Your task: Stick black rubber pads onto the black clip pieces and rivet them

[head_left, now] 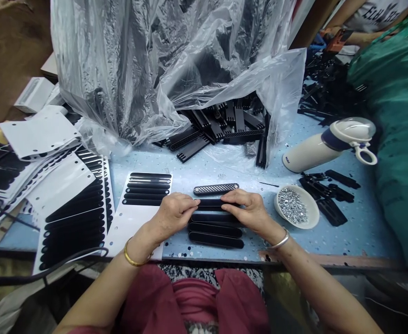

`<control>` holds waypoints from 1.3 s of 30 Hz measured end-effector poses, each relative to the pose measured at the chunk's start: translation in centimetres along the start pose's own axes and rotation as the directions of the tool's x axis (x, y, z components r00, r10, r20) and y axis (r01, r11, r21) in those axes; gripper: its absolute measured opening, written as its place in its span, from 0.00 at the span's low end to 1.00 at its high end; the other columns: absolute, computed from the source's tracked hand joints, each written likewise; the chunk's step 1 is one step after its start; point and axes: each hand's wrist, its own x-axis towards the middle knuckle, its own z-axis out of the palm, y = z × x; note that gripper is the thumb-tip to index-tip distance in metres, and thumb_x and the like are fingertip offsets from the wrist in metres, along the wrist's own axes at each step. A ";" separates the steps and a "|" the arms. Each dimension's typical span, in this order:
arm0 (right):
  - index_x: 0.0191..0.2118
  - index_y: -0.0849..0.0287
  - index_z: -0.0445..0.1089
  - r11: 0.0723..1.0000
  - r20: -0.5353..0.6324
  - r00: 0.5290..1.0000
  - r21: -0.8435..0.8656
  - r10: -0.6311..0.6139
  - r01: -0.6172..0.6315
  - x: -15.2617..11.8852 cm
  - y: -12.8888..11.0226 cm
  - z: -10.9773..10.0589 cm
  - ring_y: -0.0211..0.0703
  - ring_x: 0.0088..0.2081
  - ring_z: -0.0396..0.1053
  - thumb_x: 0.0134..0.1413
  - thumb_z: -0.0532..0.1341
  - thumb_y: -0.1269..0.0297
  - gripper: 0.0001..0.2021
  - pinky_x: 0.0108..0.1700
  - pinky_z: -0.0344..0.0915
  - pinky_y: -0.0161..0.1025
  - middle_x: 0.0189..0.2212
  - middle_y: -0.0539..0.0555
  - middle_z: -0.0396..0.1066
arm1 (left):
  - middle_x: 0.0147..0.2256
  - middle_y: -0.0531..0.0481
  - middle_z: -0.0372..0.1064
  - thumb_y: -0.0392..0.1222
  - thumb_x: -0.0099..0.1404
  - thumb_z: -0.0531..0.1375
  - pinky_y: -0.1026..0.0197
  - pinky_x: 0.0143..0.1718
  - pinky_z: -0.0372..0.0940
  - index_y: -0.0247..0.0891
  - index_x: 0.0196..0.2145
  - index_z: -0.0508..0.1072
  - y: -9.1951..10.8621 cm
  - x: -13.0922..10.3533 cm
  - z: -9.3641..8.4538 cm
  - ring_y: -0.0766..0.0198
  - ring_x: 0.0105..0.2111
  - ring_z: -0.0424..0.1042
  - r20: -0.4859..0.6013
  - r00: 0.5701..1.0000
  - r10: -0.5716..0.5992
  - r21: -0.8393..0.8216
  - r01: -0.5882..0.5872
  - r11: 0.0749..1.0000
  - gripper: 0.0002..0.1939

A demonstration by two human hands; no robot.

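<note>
Between my two hands lies a black strip (210, 202), pinched at its left end by my left hand (178, 211) and at its right end by my right hand (249, 211). Just beyond it is a black bar with a textured top (216, 188). Several smooth black bars (216, 239) lie in a column on the near side. Left of my left hand, a white sheet (134, 222) carries a few black strips on its upper part.
Stacked strip sheets (73, 227) cover the left. A plastic bag (120, 69) with black parts spilling out stands behind. On the right are a bowl of small metal pieces (294, 206), a bottle (304, 152), black parts (332, 211) and green cloth (395, 139). Another person's arm shows top right.
</note>
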 end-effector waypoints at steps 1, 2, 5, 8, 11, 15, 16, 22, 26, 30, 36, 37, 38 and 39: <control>0.34 0.54 0.79 1.000 0.006 1.000 0.011 0.002 -0.002 0.0 0.1 0.0 0.44 0.36 0.75 0.51 0.66 0.67 0.05 0.39 0.73 0.42 0.32 0.54 0.77 | 0.31 0.47 0.78 0.34 0.64 0.58 0.60 0.32 0.71 0.36 0.36 0.79 0.0 0.0 0.0 0.61 0.30 0.77 -0.001 1.000 0.001 0.001 -0.001 1.000 0.08; 0.35 0.54 0.78 1.000 0.010 1.000 0.014 0.000 -0.001 0.0 0.1 0.0 0.44 0.36 0.75 0.51 0.65 0.67 0.05 0.39 0.73 0.42 0.32 0.54 0.77 | 0.31 0.47 0.79 0.34 0.64 0.58 0.60 0.32 0.71 0.37 0.36 0.79 0.0 0.0 0.0 0.61 0.30 0.77 -0.001 1.000 0.001 0.001 -0.001 1.000 0.09; 0.36 0.56 0.78 0.999 0.012 0.999 -0.026 -0.036 0.037 -0.1 0.1 0.1 0.43 0.36 0.75 0.53 0.64 0.68 0.05 0.39 0.73 0.41 0.33 0.55 0.77 | 0.31 0.47 0.79 0.35 0.64 0.58 0.61 0.32 0.71 0.37 0.35 0.79 0.0 0.1 -0.1 0.62 0.30 0.77 0.000 1.000 -0.003 -0.005 0.003 1.000 0.09; 0.38 0.57 0.77 0.984 -0.009 0.992 -0.131 -0.124 0.122 -0.4 -0.2 -0.1 0.44 0.36 0.75 0.55 0.63 0.68 0.06 0.39 0.73 0.42 0.34 0.56 0.77 | 0.32 0.47 0.79 0.35 0.64 0.58 0.61 0.32 0.71 0.37 0.36 0.79 0.1 0.1 -0.1 0.61 0.31 0.77 -0.003 1.000 -0.013 -0.024 0.012 1.000 0.09; 0.42 0.59 0.75 0.937 -0.075 0.970 -0.286 -0.231 0.201 -1.2 -0.4 -1.1 0.45 0.36 0.74 0.57 0.61 0.69 0.08 0.39 0.73 0.43 0.35 0.58 0.77 | 0.31 0.47 0.78 0.34 0.63 0.59 0.60 0.32 0.71 0.37 0.36 0.79 0.0 0.0 0.0 0.61 0.30 0.77 -0.009 0.999 -0.033 -0.041 0.032 0.999 0.08; 0.40 0.59 0.73 0.828 -0.230 0.902 -0.525 -0.364 0.200 -3.5 -0.8 -2.8 0.44 0.32 0.73 0.58 0.59 0.75 0.08 0.33 0.71 0.42 0.30 0.56 0.76 | 0.30 0.47 0.78 0.34 0.62 0.59 0.60 0.32 0.71 0.37 0.37 0.79 -0.1 -0.2 0.1 0.61 0.30 0.77 -0.016 0.998 -0.064 -0.058 0.063 0.996 0.09; 0.40 0.58 0.73 0.809 -0.260 0.885 -0.558 -0.385 0.188 -4.3 -1.3 -2.8 0.44 0.30 0.73 0.57 0.59 0.76 0.08 0.31 0.70 0.41 0.28 0.55 0.75 | 0.29 0.47 0.78 0.34 0.61 0.59 0.61 0.31 0.70 0.38 0.38 0.79 0.0 -0.2 0.0 0.61 0.29 0.76 -0.020 0.997 -0.074 -0.060 0.072 0.996 0.09; 0.46 0.61 0.68 0.839 -0.001 0.881 -0.306 -0.473 0.450 -6.8 -8.4 4.3 0.46 0.36 0.71 0.55 0.54 0.80 0.15 0.36 0.71 0.44 0.34 0.58 0.75 | 0.27 0.47 0.77 0.37 0.60 0.62 0.65 0.26 0.67 0.35 0.40 0.78 1.0 0.2 -1.7 0.66 0.24 0.73 -0.211 0.961 -0.180 -0.126 0.156 0.980 0.11; 0.44 0.67 0.69 0.780 0.333 0.836 -0.322 -0.436 0.536 -4.9 -11.7 12.0 0.59 0.50 0.65 0.58 0.58 0.66 0.12 0.44 0.67 0.53 0.45 0.67 0.71 | 0.28 0.48 0.77 0.39 0.60 0.62 0.66 0.27 0.67 0.34 0.37 0.78 2.0 -1.0 -5.0 0.66 0.24 0.73 -0.373 0.876 -0.305 -0.168 0.260 0.951 0.09; 0.45 0.70 0.69 0.690 0.440 0.789 -0.405 -0.428 0.600 -4.6 -10.9 15.8 0.64 0.54 0.62 0.56 0.57 0.74 0.11 0.44 0.64 0.56 0.48 0.71 0.69 | 0.22 0.52 0.70 0.40 0.62 0.60 0.66 0.26 0.61 0.36 0.25 0.75 2.4 -7.2 -9.4 0.69 0.21 0.67 -0.495 0.803 -0.332 0.016 0.391 0.920 0.09; 0.46 0.62 0.69 0.738 0.173 0.766 -0.205 -0.619 0.643 -8.8 -8.5 15.6 0.54 0.47 0.70 0.53 0.54 0.81 0.16 0.41 0.65 0.50 0.39 0.60 0.76 | 0.14 0.54 0.60 0.47 0.53 0.65 0.65 0.21 0.52 0.36 0.13 0.68 3.2 -19.4 -9.1 0.70 0.16 0.57 -0.517 0.518 -0.681 -0.103 0.752 0.650 0.18; 0.46 0.60 0.69 0.735 0.156 0.759 -0.191 -0.632 0.651 -9.6 -8.7 15.4 0.54 0.46 0.71 0.52 0.54 0.81 0.17 0.43 0.65 0.51 0.39 0.59 0.77 | 0.16 0.52 0.65 0.47 0.51 0.66 0.65 0.21 0.54 0.35 0.17 0.72 3.4 -20.3 -8.2 0.69 0.18 0.61 -0.421 0.455 -0.785 -0.274 0.761 0.588 0.14; 0.46 0.60 0.69 0.732 0.160 0.754 -0.180 -0.637 0.657 -10.2 -9.2 15.1 0.54 0.46 0.71 0.52 0.54 0.82 0.18 0.44 0.65 0.52 0.38 0.58 0.77 | 0.19 0.50 0.70 0.47 0.50 0.66 0.65 0.23 0.57 0.35 0.21 0.75 3.7 -20.8 -7.3 0.67 0.20 0.65 -0.301 0.408 -0.862 -0.465 0.727 0.506 0.12; 0.45 0.59 0.69 0.732 0.185 0.751 -0.170 -0.634 0.660 -10.6 -9.7 14.8 0.53 0.45 0.71 0.52 0.54 0.82 0.18 0.44 0.65 0.53 0.38 0.58 0.77 | 0.22 0.48 0.73 0.47 0.49 0.67 0.65 0.24 0.59 0.34 0.24 0.76 3.9 -20.9 -6.5 0.66 0.21 0.67 -0.177 0.379 -0.909 -0.643 0.655 0.398 0.12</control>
